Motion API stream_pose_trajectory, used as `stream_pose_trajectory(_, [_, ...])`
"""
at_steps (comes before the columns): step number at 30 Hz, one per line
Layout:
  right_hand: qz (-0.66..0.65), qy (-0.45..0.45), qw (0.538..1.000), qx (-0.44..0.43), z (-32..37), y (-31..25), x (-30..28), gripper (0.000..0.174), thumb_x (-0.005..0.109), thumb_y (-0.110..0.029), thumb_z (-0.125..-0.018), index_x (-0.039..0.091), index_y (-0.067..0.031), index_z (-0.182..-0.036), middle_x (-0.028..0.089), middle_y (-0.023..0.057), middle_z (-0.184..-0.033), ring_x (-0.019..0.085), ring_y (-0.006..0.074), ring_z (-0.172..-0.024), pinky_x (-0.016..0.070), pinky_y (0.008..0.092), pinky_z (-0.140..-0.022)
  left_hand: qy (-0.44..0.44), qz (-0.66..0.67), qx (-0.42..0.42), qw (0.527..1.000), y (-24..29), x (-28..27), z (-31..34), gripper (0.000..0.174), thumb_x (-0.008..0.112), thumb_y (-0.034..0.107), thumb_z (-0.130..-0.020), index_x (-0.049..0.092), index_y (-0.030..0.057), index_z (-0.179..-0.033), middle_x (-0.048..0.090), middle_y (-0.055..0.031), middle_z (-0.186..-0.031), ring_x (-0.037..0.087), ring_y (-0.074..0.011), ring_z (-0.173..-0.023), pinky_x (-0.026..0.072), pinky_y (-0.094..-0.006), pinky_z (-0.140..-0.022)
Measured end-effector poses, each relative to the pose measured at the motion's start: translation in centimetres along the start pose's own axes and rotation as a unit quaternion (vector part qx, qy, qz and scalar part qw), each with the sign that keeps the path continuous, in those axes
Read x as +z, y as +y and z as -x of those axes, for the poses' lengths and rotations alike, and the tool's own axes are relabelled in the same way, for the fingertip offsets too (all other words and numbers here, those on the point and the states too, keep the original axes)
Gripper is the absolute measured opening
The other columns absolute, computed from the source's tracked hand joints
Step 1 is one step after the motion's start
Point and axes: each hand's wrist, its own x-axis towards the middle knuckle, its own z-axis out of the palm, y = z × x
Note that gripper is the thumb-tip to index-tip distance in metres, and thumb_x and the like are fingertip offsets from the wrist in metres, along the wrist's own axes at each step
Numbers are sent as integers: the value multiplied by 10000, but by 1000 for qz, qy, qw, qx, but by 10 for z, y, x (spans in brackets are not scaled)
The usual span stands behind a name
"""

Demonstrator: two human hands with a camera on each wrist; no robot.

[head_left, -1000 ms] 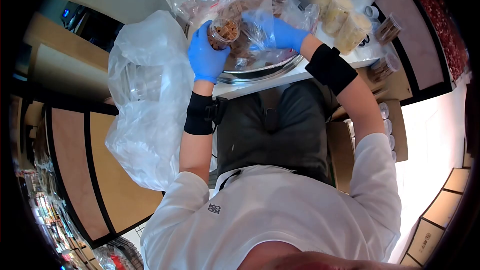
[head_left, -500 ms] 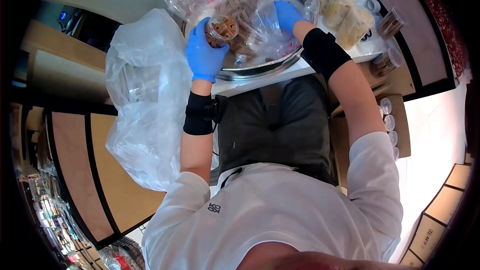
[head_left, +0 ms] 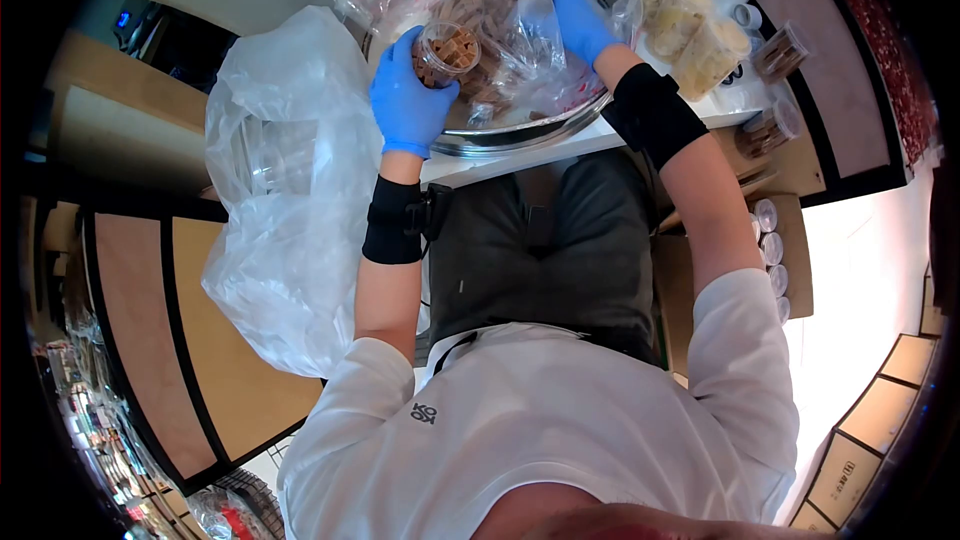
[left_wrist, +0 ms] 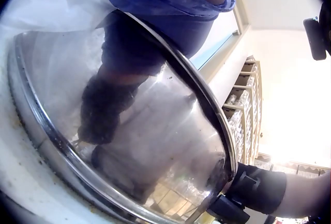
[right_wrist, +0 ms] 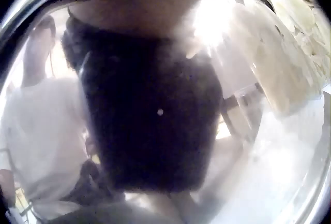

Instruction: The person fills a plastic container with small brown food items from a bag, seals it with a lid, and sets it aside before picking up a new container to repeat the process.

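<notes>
My left hand [head_left: 408,105], in a blue glove, grips a clear round jar [head_left: 432,76] over the near-left side of a shiny metal basin [head_left: 510,140]. Brown block-like pieces [head_left: 455,48] fill much of the jar, whose open mouth faces up. At the right side of the basin is my gloved right hand [head_left: 582,28], beside a crumpled clear plastic bag [head_left: 540,40]. Its fingertips point away from me, and I cannot tell whether they hold anything. More brown pieces [head_left: 485,10] lie in the bag-lined basin. In the left wrist view the basin wall [left_wrist: 155,115] hides the fingers.
Clear jars of pale contents [head_left: 710,58] stand right of the basin on the white table [head_left: 480,169]. Jars of brown pieces [head_left: 768,130] sit farther right. A big translucent bag [head_left: 290,200] hangs at the left. Lidded containers [head_left: 770,248] line a cardboard box at lower right.
My right hand has moved right, from over the brown pieces in the middle of the basin to its right side. The left hand still holds the jar in nearly the same place.
</notes>
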Motion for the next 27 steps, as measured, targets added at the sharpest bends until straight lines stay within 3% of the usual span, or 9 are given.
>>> stream_pose_trajectory(1, [-1, 1, 1000, 0, -1, 4, -1, 457, 598, -380, -880, 628, -36, -1179, 621, 247, -1158, 569, 399, -1129, 429, 388, -990, -1, 2, -4, 1000, -1, 1, -1, 767, 852, 135, -567, 551, 107, -1271, 603, -134, -1156, 636, -304, -1030, 524, -384, -882])
stream_pose_trajectory(2, [161, -111, 972, -132, -1, 9, -2, 466, 611, -399, -866, 640, -53, -1178, 622, 235, -1182, 588, 394, -1103, 453, 392, -960, -1, 3, -2, 1000, -1, 1, -1, 767, 852, 135, -567, 551, 107, -1271, 603, -134, -1156, 636, -304, -1030, 524, -384, -882])
stream_pose_trajectory(3, [315, -218, 887, -257, 0, 6, -5, 475, 624, -417, -853, 651, -71, -1177, 623, 222, -1206, 608, 388, -1077, 477, 396, -930, -1, 4, 2, 1000, -1, 1, -1, 769, 854, 135, -565, 552, 108, -1271, 603, -133, -1154, 637, -303, -1025, 524, -384, -880])
stream_pose_trajectory(4, [315, -218, 887, -257, 5, -3, -9, 475, 624, -417, -853, 651, -71, -1177, 623, 222, -1206, 608, 388, -1077, 477, 396, -930, 0, 6, 6, 1000, -1, 0, -1, 770, 855, 134, -563, 553, 109, -1270, 602, -132, -1152, 639, -303, -1021, 525, -383, -878])
stream_pose_trajectory(6, [255, -233, 932, -111, 12, -16, -14, 442, 637, -405, -847, 680, -75, -1138, 651, 204, -1175, 641, 375, -1010, 502, 391, -892, -14, 16, -16, 1000, 3, -2, -2, 772, 856, 132, -563, 553, 110, -1272, 602, -131, -1151, 640, -300, -1018, 525, -381, -877])
stream_pose_trajectory(10, [169, -198, 955, -142, 21, -29, -15, 428, 639, -408, -844, 696, -62, -1090, 682, 217, -1067, 654, 357, -981, 501, 384, -896, -5, -5, -3, 1000, -1, 1, -1, 776, 858, 125, -563, 554, 115, -1277, 599, -126, -1151, 645, -291, -1010, 527, -372, -872])
stream_pose_trajectory(15, [301, -233, 900, -213, 30, -30, -7, 388, 651, -353, -835, 697, -8, -1006, 681, 240, -1021, 655, 364, -962, 512, 424, -850, -4, 7, -1, 1000, -4, 2, -1, 768, 855, 133, -570, 558, 122, -1277, 603, -133, -1153, 646, -297, -1009, 528, -378, -871])
stream_pose_trajectory(19, [238, -277, 923, -122, 46, -64, -28, 417, 651, -386, -838, 696, -1, -992, 680, 249, -1010, 647, 386, -961, 512, 434, -855, -10, -6, -5, 1000, 1, -2, -2, 758, 851, 142, -576, 560, 121, -1276, 609, -139, -1149, 643, -309, -1003, 526, -386, -867])
stream_pose_trajectory(27, [223, -95, 955, -170, 36, -24, -9, 439, 661, -385, -815, 673, -9, -1042, 672, 218, -1017, 636, 373, -1012, 495, 453, -876, -4, -6, 6, 1000, -5, 2, -2, 762, 848, 144, -571, 559, 124, -1276, 611, -131, -1141, 638, -311, -1003, 524, -388, -868])
